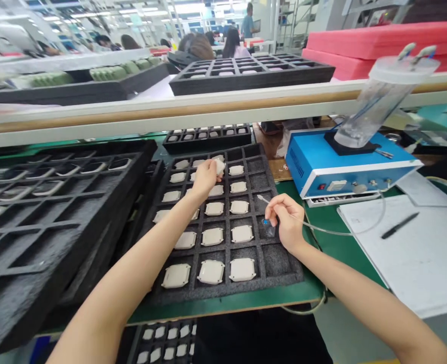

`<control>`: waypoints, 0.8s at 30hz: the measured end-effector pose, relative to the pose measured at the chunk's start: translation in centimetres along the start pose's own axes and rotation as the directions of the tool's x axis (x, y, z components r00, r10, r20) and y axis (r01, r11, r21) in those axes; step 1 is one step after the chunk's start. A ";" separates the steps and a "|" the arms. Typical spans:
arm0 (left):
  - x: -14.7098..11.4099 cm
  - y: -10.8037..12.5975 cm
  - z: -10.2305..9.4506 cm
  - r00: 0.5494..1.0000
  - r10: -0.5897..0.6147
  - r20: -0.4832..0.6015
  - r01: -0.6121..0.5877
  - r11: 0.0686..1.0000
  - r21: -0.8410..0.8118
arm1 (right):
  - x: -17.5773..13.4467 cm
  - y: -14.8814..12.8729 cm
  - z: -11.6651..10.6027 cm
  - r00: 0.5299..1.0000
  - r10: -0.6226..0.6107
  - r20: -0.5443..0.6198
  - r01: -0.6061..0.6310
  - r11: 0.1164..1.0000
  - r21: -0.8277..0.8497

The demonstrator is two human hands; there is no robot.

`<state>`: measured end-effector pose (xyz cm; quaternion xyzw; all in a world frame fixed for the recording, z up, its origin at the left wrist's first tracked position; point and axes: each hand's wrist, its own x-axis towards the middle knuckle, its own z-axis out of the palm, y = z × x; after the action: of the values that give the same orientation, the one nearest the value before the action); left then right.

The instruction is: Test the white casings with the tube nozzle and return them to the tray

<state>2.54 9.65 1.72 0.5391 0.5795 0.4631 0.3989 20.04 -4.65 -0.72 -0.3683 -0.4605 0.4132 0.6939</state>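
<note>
My left hand [207,177] is over the far part of a black foam tray [259,298], its fingers pinching a white plastic case [219,166] with small lugs at the corners. Rows of similar white cases [242,233] lie in the tray's compartments. At the tray's right side, my right hand [287,220] is closed on a thin clear tube [262,198] with a narrow tip pointing left. Below those fingers shows a small blue-ended clear piece [266,222]; whether it is held I cannot tell. The tube trails right towards a blue control box [352,162].
A clear cylinder [383,101] stands tilted in view on the box. Stacked black trays [68,217] with dark-faced parts are at left. Right lie paper sheets [428,253] and a black pen [400,225]. A shelf rail [163,116] crosses behind; people sit in the background.
</note>
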 end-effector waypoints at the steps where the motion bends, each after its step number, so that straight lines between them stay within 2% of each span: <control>1: 1.7 0.1 0.4 0.999 0.017 -0.029 -0.016 0.999 0.050 | 0.0 0.0 0.0 1.000 0.009 0.015 -0.009 1.000 -0.001; 4: 5.9 0.2 2.1 0.996 0.075 -0.042 -0.065 0.976 0.206 | -0.2 0.0 0.0 0.996 0.050 0.067 -0.049 0.999 -0.024; 7: 8.1 0.1 3.7 0.991 0.126 0.043 -0.133 0.924 0.360 | -0.3 0.2 -0.1 0.993 0.056 0.107 -0.051 0.997 -0.056; 11: 8.5 -0.1 4.7 0.969 0.172 0.178 -0.240 0.825 0.512 | -0.2 0.3 -0.1 0.991 0.047 0.125 -0.038 0.997 -0.072; 14: 8.0 0.8 4.8 0.953 0.186 0.239 -0.296 0.742 0.601 | -0.3 0.2 -0.2 0.986 0.044 0.162 -0.028 0.995 -0.096; 17: 6.8 2.7 4.3 0.947 0.200 0.253 -0.321 0.662 0.677 | -0.4 0.0 -0.4 0.983 0.037 0.178 -0.013 0.991 -0.134; 19: 5.1 4.0 3.1 0.946 0.188 0.262 -0.322 0.613 0.721 | -0.5 -0.2 -0.4 0.985 0.039 0.169 -0.012 0.988 -0.155; 21: 2.2 5.0 1.1 0.946 0.137 0.294 -0.319 0.565 0.761 | -0.7 -0.4 -0.4 0.987 0.046 0.154 -0.020 0.986 -0.166; 24: -3.7 5.8 -3.1 0.934 0.075 0.349 -0.340 0.488 0.804 | -0.8 -0.6 -0.5 0.988 0.053 0.147 -0.026 0.983 -0.182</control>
<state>1.45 5.55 7.98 0.7880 0.6019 0.0858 0.0966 20.51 -5.66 -0.58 -0.4061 -0.5394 0.4107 0.6127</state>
